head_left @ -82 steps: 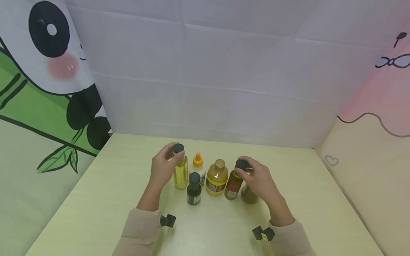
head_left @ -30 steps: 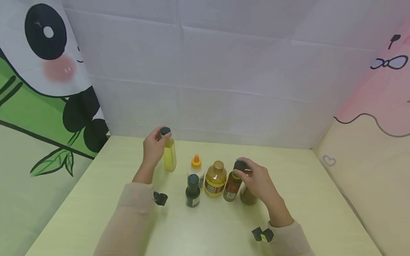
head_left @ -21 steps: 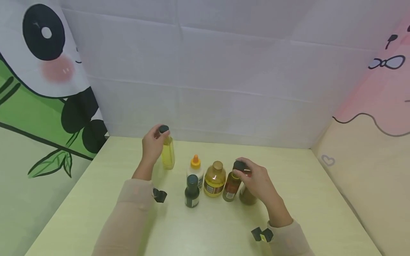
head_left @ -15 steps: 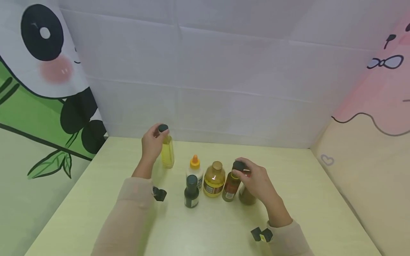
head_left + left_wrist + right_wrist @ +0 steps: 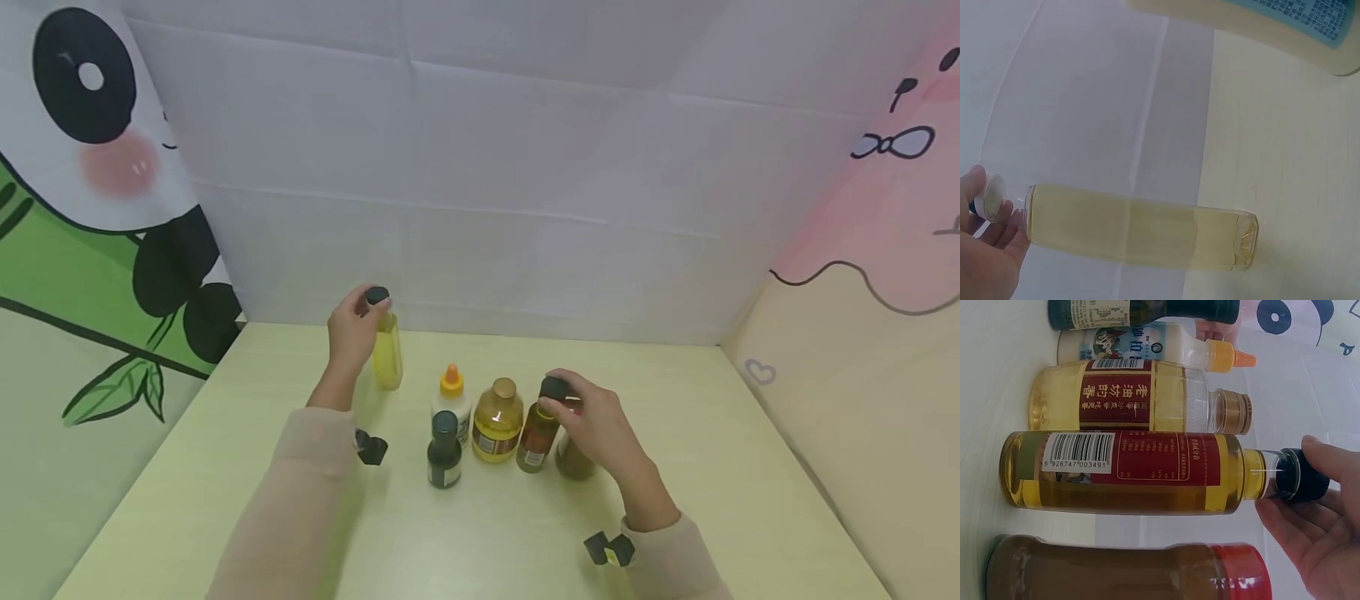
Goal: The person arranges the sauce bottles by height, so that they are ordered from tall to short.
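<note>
Over at the back left, my left hand point(image 5: 351, 335) grips a clear oil bottle point(image 5: 387, 358) with pale yellow liquid by its dark cap, fingers and thumb round it. The bottle stands upright, apart from the others. My right hand point(image 5: 603, 421) pinches the black cap point(image 5: 1305, 475) of a brown oil bottle point(image 5: 1166, 469) with a red label, which is upright in the row. Partly hidden behind that hand is a jar of brown paste point(image 5: 574, 457), whose red lid point(image 5: 1247, 572) shows in the right wrist view.
Left of the red-labelled bottle stand a round bottle of golden oil point(image 5: 498, 425), a white squeeze bottle point(image 5: 452, 385) with an orange tip and, in front of it, a small dark bottle point(image 5: 445, 457). A white cloth wall point(image 5: 525, 183) rises behind the table point(image 5: 480, 542).
My left hand has carried the clear oil bottle back and to the left, away from the group, slowing lately. My right hand keeps its hold on the red-labelled bottle's cap.
</note>
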`<state>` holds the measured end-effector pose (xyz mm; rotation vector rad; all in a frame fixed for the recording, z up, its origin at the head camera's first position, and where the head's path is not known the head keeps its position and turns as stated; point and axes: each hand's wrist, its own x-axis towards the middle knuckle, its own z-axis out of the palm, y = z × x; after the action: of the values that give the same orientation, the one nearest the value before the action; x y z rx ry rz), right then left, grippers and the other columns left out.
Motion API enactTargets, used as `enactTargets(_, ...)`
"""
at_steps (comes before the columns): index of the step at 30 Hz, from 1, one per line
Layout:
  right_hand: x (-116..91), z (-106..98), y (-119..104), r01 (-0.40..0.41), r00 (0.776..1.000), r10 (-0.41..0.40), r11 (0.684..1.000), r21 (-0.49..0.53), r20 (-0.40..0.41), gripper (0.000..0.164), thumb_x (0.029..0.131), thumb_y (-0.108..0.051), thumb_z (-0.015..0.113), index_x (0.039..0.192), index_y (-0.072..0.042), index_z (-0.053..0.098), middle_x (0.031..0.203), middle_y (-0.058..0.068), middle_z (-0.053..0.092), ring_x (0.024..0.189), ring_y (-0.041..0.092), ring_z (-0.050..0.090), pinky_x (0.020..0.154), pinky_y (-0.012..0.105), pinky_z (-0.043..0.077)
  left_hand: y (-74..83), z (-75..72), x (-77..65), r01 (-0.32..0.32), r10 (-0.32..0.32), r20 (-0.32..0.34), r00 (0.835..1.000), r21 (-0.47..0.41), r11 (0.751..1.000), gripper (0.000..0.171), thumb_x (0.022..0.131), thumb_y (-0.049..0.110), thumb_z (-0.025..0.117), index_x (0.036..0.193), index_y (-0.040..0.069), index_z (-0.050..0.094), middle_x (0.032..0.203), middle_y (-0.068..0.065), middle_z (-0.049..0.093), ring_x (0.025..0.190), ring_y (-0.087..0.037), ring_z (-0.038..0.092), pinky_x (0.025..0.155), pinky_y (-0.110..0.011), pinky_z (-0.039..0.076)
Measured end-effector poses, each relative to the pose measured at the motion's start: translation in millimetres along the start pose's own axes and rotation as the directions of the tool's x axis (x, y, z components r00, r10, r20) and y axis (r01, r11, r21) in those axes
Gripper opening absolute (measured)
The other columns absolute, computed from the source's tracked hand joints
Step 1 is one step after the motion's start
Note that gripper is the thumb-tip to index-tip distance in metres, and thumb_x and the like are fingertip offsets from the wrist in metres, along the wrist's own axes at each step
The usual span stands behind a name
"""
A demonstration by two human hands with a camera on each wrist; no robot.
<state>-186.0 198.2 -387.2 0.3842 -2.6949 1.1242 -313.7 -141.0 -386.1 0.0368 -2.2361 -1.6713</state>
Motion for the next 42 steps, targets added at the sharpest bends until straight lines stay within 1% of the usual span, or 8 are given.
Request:
enactTargets(5, 0.2, 1.0, -0.1, 0.0, 1.0, 0.0, 1.0, 0.002, 0.008, 0.043, 0.089, -0.024, 0.073, 0.127, -0.01, 0.06, 0.111, 0.014, 0.068, 0.093, 0.032, 0.068, 0.078, 0.047, 0.057, 0.1, -0.1, 2.4, -0.011, 0.011, -0.013, 1.0, 0.009, 1.0, 0.048, 0.097, 0.026, 0.064, 0.138, 0.004, 0.053, 0.136, -0.016, 0.054, 0.127, -0.03, 0.048, 0.105, -0.041, 0.04)
enactTargets(10, 0.5, 1.5, 0.1, 0.001, 1.0, -0.002, 1.0, 0.005, 0.013, 0.044, 0.09, -0.024, 0.073, 0.128, -0.009, 0.059, 0.111, 0.015, 0.068, 0.094, 0.033, 0.068, 0.078, 0.047, 0.057, -1.1, 0.4, 4.8, -0.002, 0.002, -0.02, 1.0, 0.021, 1.0, 0.05, 0.097, 0.027, 0.064, 0.14, 0.005, 0.051, 0.137, -0.017, 0.053, 0.126, -0.029, 0.048, 0.105, -0.039, 0.041)
enactTargets(17, 0.4, 0.9, -1.5, 0.001, 1.0, -0.001, 1.0, -0.004, 0.004, 0.042, 0.09, -0.025, 0.073, 0.127, -0.011, 0.06, 0.11, 0.014, 0.068, 0.093, 0.032, 0.069, 0.078, 0.047, 0.057, 0.3, 0.7, 5.5, 0.005, -0.004, -0.025, 1.0, 0.013, 1.0, 0.05, 0.097, 0.026, 0.064, 0.141, 0.006, 0.051, 0.136, -0.017, 0.053, 0.126, -0.029, 0.048, 0.105, -0.037, 0.041)
enactTargets(26, 0.0, -0.8, -1.2, 0.02, 1.0, -0.02, 1.0, -0.014, -0.006, 0.042, 0.09, -0.025, 0.073, 0.127, -0.01, 0.06, 0.108, 0.014, 0.069, 0.092, 0.032, 0.069, 0.077, 0.047, 0.057, 5.1, 0.9, 2.7, -0.007, 0.007, 0.006, 1.0, -0.002, 1.0, 0.051, 0.097, 0.025, 0.064, 0.141, 0.004, 0.049, 0.137, -0.018, 0.052, 0.127, -0.03, 0.047, 0.105, -0.038, 0.041)
enactTargets(31, -0.6, -0.6, -1.0, 0.022, 1.0, -0.022, 1.0, -0.01, -0.008, 0.042, 0.089, -0.024, 0.073, 0.126, -0.01, 0.06, 0.108, 0.014, 0.069, 0.092, 0.032, 0.069, 0.078, 0.048, 0.057, 3.1, 0.6, 2.5, -0.002, 0.002, 0.009, 1.0, -0.002, 1.0, 0.051, 0.097, 0.027, 0.064, 0.14, 0.005, 0.049, 0.137, -0.017, 0.052, 0.127, -0.029, 0.047, 0.105, -0.038, 0.041)
enactTargets(35, -0.6, 0.2, -0.7, 0.016, 1.0, -0.016, 1.0, -0.007, -0.005, 0.042, 0.089, -0.024, 0.074, 0.126, -0.01, 0.06, 0.108, 0.014, 0.069, 0.092, 0.032, 0.069, 0.078, 0.048, 0.057, 1.3, -0.7, 1.3, -0.003, 0.004, 0.009, 1.0, -0.015, 1.0, 0.054, 0.096, 0.027, 0.065, 0.142, 0.005, 0.047, 0.139, -0.017, 0.051, 0.128, -0.03, 0.047, 0.106, -0.037, 0.04)
enactTargets(42, -1.1, 0.5, -0.1, 0.007, 1.0, -0.007, 1.0, -0.004, 0.0, 0.042, 0.089, -0.024, 0.073, 0.126, -0.011, 0.06, 0.109, 0.015, 0.068, 0.093, 0.032, 0.069, 0.079, 0.048, 0.056, -4.8, -2.4, -4.1, -0.009, 0.009, 0.004, 1.0, -0.08, 0.997, 0.063, 0.094, 0.029, 0.068, 0.146, 0.004, 0.041, 0.14, -0.018, 0.048, 0.129, -0.028, 0.045, 0.107, -0.032, 0.038)
